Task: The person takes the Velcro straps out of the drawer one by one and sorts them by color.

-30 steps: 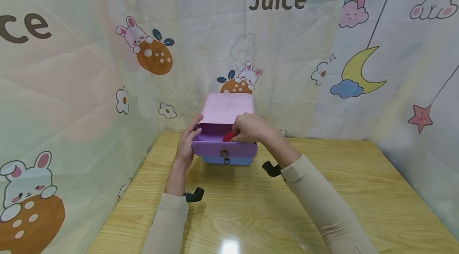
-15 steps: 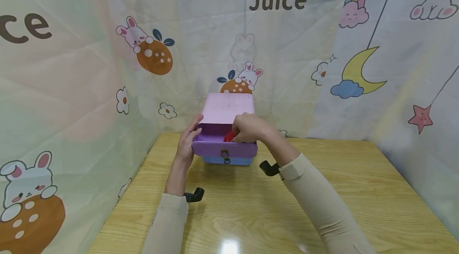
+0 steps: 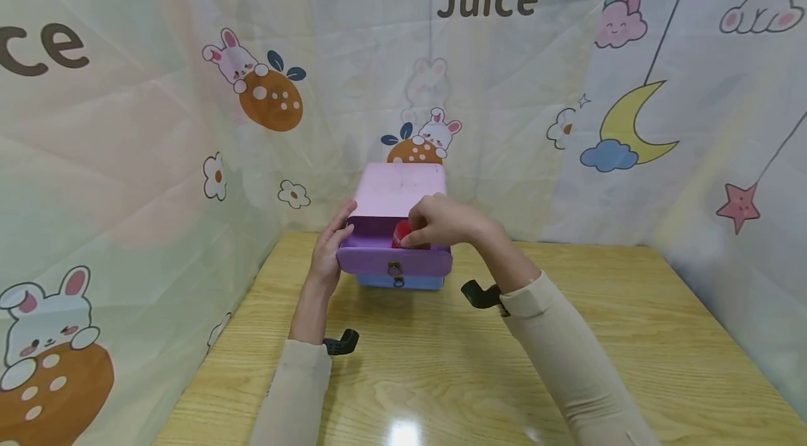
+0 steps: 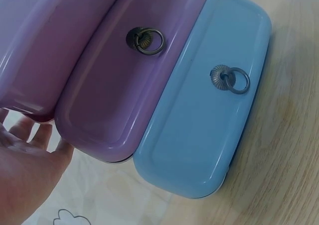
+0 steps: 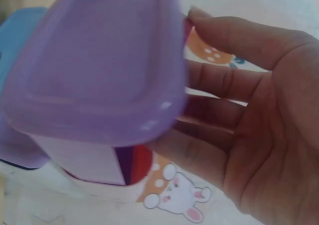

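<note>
Head view: right hand (image 3: 444,222) bent down over the open top drawer, pinching a red object (image 3: 400,230) between thumb and fingers. Held partly inside the drawer, behind its front panel, in the right half; too covered by the hand to tell what kind of object. From the right wrist, thumb at a red edge, fingers reaching in behind the purple panel, tips hidden.

Left hand (image 3: 328,248) laid along the left side of the pink case (image 3: 400,188), spread rather than clenched, thumb by the drawer's edge. From the left wrist, fingers loosely bent beside the drawers, exact contact hard to tell.

Next, top drawer (image 3: 366,262) pulled out toward the person, purple inside and out, with a ring pull (image 3: 394,269) on the front. Below, as seen from the left wrist, a purple middle drawer (image 4: 112,90) and a light blue bottom drawer (image 4: 194,105), both pushed further in than the top one, each with a metal ring.

At the wrists, black mounts (image 3: 343,342) and beige sleeves (image 3: 296,386). Under everything, a wood-grain table (image 3: 403,355), with a bright glare spot near the front. Behind and to both sides, a pale backdrop (image 3: 353,47) printed with rabbits, flowers, a moon, a star and "Juice".
</note>
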`<action>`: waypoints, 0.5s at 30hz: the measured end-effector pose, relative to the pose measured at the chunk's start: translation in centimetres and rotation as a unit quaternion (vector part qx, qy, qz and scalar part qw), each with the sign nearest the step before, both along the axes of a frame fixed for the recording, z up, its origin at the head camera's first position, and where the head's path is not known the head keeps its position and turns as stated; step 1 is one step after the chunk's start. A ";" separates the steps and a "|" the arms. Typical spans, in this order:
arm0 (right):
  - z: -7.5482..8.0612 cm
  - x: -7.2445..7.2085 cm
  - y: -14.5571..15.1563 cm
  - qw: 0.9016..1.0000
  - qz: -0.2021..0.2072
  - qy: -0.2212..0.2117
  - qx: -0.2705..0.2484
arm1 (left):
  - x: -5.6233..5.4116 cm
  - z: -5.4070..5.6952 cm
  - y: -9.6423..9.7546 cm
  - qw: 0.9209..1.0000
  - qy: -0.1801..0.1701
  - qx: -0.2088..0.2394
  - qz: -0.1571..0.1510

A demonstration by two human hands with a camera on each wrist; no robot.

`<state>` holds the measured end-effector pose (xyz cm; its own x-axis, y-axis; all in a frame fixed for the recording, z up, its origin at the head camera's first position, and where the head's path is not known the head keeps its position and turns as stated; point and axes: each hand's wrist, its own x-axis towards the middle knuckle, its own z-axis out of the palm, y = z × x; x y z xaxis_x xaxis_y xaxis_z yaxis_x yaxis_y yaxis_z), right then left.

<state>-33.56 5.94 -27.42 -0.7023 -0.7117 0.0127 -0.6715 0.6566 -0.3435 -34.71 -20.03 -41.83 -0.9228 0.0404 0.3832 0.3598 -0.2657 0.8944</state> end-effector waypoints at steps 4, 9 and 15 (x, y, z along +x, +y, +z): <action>0.3 0.6 0.4 0.999 -0.002 0.020 -0.028 | 0.0 -0.2 0.0 1.000 -0.007 0.000 0.001; 0.1 1.0 0.7 0.996 -0.007 0.050 -0.068 | -0.1 -0.2 -0.1 1.000 -0.010 0.002 0.001; -0.7 1.5 0.9 0.987 -0.043 0.098 -0.119 | 0.0 -0.1 0.0 1.000 -0.004 0.006 0.000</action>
<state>-32.06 6.89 -28.15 -0.7277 -0.6100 0.3137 -0.6855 0.6309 -0.3633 -34.70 -20.07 -41.91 -0.9256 0.0363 0.3769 0.3530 -0.2771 0.8936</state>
